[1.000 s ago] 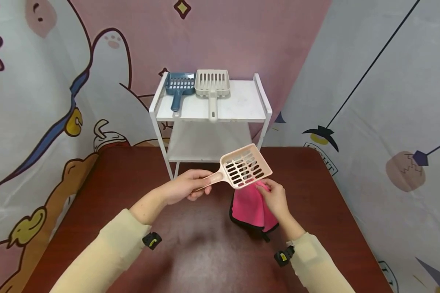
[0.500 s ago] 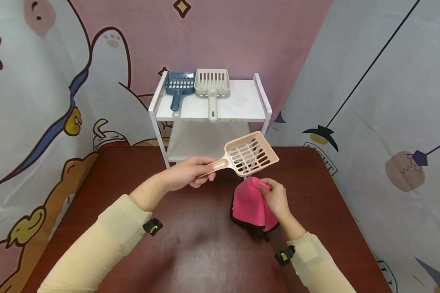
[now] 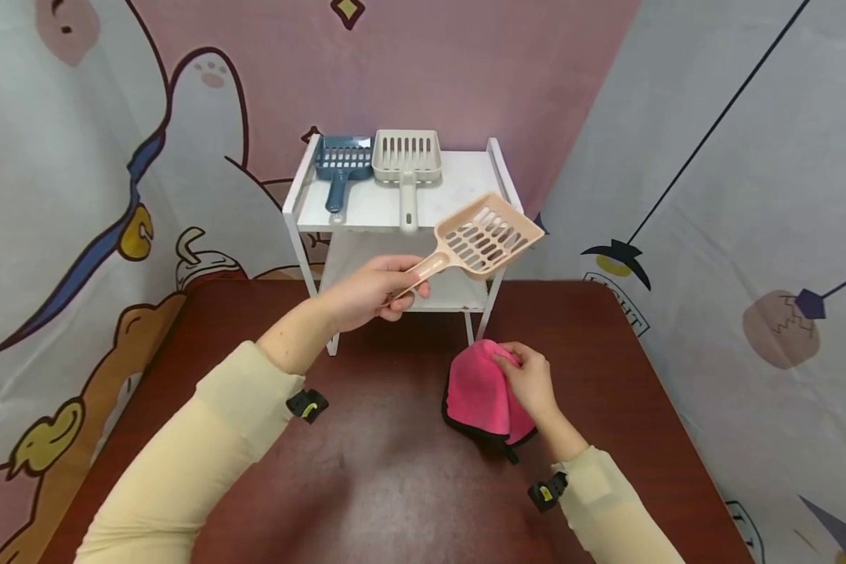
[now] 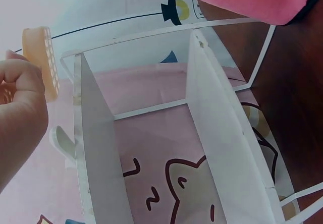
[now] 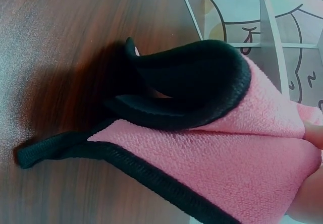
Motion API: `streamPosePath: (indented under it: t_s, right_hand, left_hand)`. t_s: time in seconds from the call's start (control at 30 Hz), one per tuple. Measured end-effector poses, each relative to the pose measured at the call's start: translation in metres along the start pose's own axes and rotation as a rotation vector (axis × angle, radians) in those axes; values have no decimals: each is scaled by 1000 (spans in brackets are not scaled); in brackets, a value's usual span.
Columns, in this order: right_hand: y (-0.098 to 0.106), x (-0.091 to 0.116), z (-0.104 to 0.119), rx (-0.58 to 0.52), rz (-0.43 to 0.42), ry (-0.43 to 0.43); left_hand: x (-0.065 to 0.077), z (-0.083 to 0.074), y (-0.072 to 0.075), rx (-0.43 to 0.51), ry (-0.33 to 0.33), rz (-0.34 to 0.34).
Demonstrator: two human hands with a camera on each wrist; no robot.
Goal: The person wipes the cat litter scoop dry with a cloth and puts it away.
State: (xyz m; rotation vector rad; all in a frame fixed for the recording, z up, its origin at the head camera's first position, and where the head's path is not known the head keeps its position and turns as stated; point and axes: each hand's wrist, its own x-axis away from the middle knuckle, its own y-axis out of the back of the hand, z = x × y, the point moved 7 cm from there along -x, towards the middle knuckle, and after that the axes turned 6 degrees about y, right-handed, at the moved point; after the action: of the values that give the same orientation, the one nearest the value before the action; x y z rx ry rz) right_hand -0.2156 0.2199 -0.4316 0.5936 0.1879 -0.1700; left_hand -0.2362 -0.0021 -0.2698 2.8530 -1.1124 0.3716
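Observation:
My left hand (image 3: pixel 377 291) grips the handle of a peach-coloured litter scoop (image 3: pixel 481 235), its slotted head tilted up to the right in front of the white shelf's top. In the left wrist view the scoop (image 4: pixel 44 57) appears edge-on beside the shelf. Lower on the right, my right hand (image 3: pixel 530 382) pinches the top of a pink cloth (image 3: pixel 478 390) with black edging, which hangs down towards the table. The right wrist view shows the cloth (image 5: pixel 222 168) close up, folded, with a black loop at one corner.
A small white shelf (image 3: pixel 465 176) stands at the back of the brown table (image 3: pixel 395 470). On its top lie a blue litter scoop (image 3: pixel 344 160) and an off-white litter scoop (image 3: pixel 407 160), side by side on the left. Printed curtains (image 3: pixel 465 70) surround the table.
My left hand has raised the peach litter scoop up and forward, away from the cloth and towards the shelf top. The right hand has stayed in place with the cloth.

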Motion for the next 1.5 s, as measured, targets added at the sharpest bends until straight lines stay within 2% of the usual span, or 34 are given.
streamPosePath:
  t_s: [0.37,0.67,0.87,1.07,1.5]
  right_hand:
    - [1,1,-3,-4,-3,-24]
    - [1,2,-3,19,2,-21]
    - [1,3,-1,22,-3,-32]
    - [2,3,-1,-2,-2,-27]
    - [2,4,-2,9,-3,-19]
  left_hand:
    - [-12,-20,6,51,-32,-126]
    - [-19,-33,5,71,-51,-294]
    - [-26,-38,6,172,-21,-389]
    - [-31,-40,8,289,16,-420]
    - [-50,-46,3,352,2,-449]
